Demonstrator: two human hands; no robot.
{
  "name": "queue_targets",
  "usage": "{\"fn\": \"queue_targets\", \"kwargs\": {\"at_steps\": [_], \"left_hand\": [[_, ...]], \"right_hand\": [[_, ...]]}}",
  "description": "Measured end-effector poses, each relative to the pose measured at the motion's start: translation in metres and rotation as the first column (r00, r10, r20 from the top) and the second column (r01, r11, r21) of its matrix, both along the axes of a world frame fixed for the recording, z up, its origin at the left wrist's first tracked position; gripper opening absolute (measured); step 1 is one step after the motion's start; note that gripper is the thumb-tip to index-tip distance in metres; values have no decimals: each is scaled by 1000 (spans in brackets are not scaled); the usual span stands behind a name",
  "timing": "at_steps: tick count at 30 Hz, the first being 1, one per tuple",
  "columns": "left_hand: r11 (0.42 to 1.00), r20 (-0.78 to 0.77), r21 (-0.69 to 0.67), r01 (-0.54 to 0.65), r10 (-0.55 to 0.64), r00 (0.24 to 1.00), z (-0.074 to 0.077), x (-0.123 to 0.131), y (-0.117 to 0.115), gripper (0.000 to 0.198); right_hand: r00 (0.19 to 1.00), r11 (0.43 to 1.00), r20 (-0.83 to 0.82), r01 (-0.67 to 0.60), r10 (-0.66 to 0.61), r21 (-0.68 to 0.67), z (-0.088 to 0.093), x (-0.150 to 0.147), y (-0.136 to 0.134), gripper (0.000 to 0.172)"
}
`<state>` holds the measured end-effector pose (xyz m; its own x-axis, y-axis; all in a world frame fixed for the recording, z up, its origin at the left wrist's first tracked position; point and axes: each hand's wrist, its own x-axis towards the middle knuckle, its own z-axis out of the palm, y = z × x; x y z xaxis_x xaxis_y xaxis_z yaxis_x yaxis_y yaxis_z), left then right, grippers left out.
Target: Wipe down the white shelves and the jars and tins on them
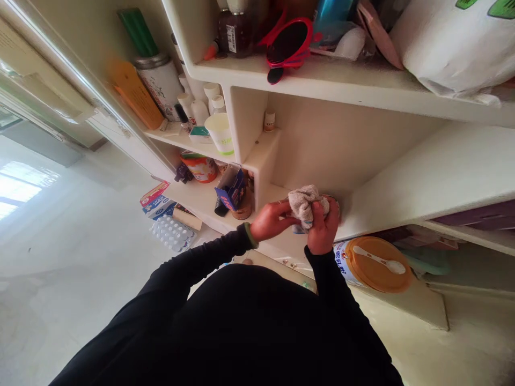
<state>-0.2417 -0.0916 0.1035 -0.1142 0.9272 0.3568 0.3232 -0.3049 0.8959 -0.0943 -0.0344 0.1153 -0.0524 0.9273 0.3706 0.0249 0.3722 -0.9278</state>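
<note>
Both my hands meet at the front edge of a cream shelf (422, 182). My right hand (324, 228) is closed round a crumpled beige cloth (306, 202). My left hand (270, 220) pinches the cloth's left side; a small object under the cloth is mostly hidden. Both arms wear black sleeves, and a green band sits on my left wrist.
A tin with an orange lid and white scoop (376, 264) stands just below my right hand. A blue box (231, 190), a jar and a red-labelled tub (200, 167) crowd the shelf to the left. A paper cup (220, 133), bottles, a red-rimmed mirror (288, 43) and a white bag (454, 43) sit higher up.
</note>
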Motion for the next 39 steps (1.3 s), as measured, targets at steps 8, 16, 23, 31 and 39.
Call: {"fn": "queue_targets", "kwargs": {"at_steps": [8, 16, 23, 31, 39], "left_hand": [[967, 499, -147, 210, -111, 859, 24, 3, -9, 66], [924, 613, -300, 238, -4, 790, 10, 9, -5, 63], [974, -76, 49, -221, 224, 972, -6, 5, 0, 30], [971, -78, -239, 4, -23, 997, 14, -10, 2, 29], [915, -15, -298, -272, 281, 960, -59, -12, 6, 54]], "right_hand": [[951, 923, -262, -243, 166, -297, -12, 14, 32, 58], [942, 940, -68, -332, 327, -80, -5, 15, 4, 42], [984, 989, -135, -125, 113, -85, 3, -3, -3, 40], [982, 980, -61, -185, 180, -78, -3, 6, 6, 41], [807, 926, -575, -103, -136, -364, -12, 12, 5, 39]]}}
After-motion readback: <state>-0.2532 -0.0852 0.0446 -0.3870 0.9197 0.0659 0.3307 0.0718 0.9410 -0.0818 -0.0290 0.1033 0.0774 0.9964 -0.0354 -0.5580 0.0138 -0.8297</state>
